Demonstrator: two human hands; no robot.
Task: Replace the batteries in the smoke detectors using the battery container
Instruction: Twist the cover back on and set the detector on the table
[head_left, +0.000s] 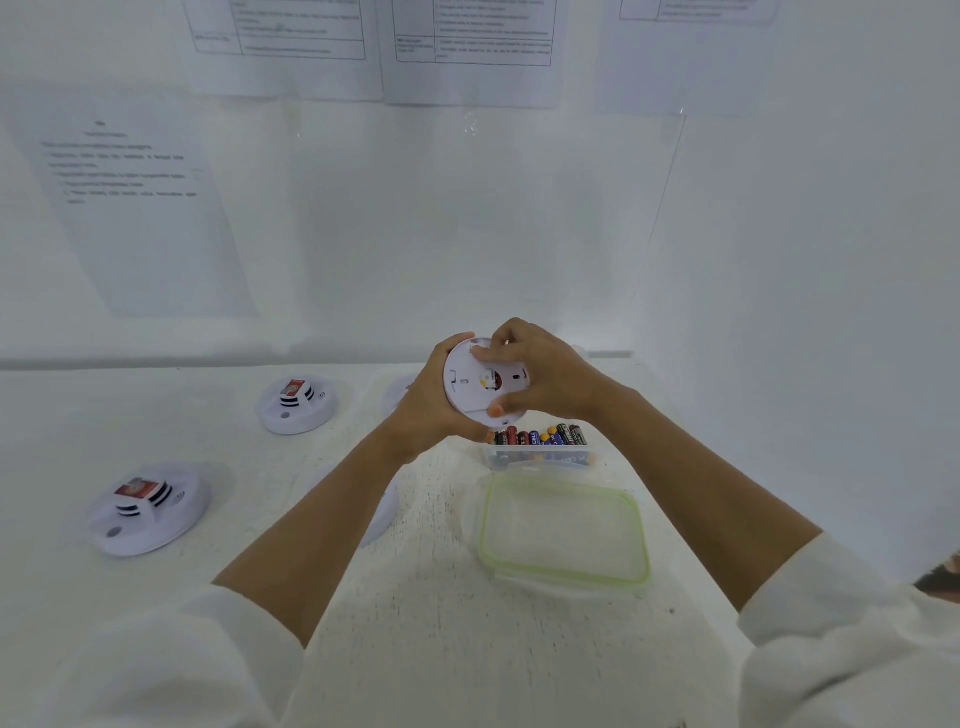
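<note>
I hold a round white smoke detector (475, 382) up above the table, its back plate facing me. My left hand (426, 410) cups its left edge and underside. My right hand (540, 374) grips the right side, fingers over the top rim and thumb at the bottom of the back plate. Just below it stands the clear battery container (540, 457), with several AA batteries (540, 435) standing inside. Its green-rimmed clear lid (563, 530) lies on the table nearer to me.
Two more smoke detectors rest face up on the white table, one at the far left (296, 405) and one at the near left (148, 509). Two white round pieces lie partly hidden behind my left arm (387, 514). Printed sheets (140, 208) hang on the wall.
</note>
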